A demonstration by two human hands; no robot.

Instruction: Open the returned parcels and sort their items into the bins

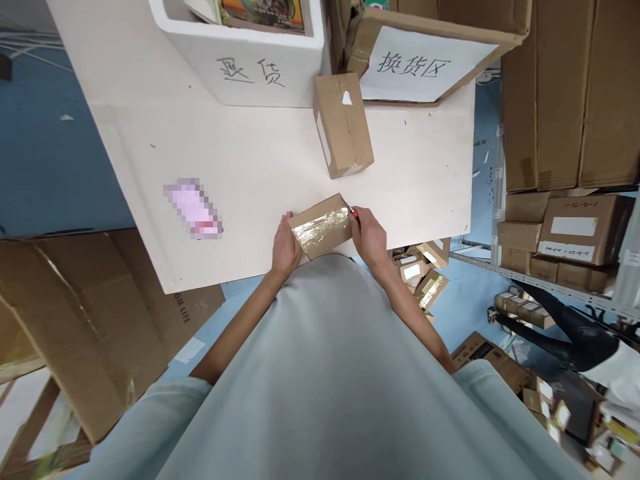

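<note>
Head view: one taped carton (pixel 319 227), hand-held

Small carton, near edge of tabletop (pixel 250 173); likely light, stiff-walled, slick along its tape (pixel 327 225). Best hold: bare cardboard at both ends. Left hand (pixel 286 248): fingers slightly spread, clasping the left end. Right hand (pixel 371 239): fingers curled closed around a red-marked tool (pixel 355 214) at the right end.

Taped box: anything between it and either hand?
Nothing visible: the left hand grips one end of the taped box, and the right hand holds a red-tipped tool at the other.
</note>
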